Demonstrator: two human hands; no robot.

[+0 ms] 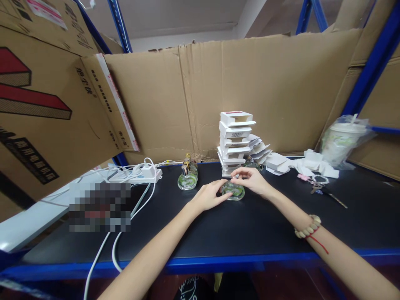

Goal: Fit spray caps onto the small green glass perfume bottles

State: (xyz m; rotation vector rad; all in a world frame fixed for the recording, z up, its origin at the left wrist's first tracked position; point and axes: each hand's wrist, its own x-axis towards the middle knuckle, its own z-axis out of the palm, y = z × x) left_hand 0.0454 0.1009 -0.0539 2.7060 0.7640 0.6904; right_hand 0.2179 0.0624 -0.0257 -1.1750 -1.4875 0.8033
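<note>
A clear glass perfume bottle with a green tint stands upright on the black tabletop in front of me. My left hand steadies it from the left, thumb along its front and fingers behind. At the bottle's top, the thumb and index finger of my right hand are pinched together. The fingers hide the neck, so I cannot tell whether a cap is there. To the left, a similar bottle with a shiny cap heads a row of several, the ones behind having gold tops.
Behind my hands rises a stack of white boxes, with folded white papers to its right. Farther right are keys and a bagged drink cup. Cables and a power strip lie left; cardboard walls the back.
</note>
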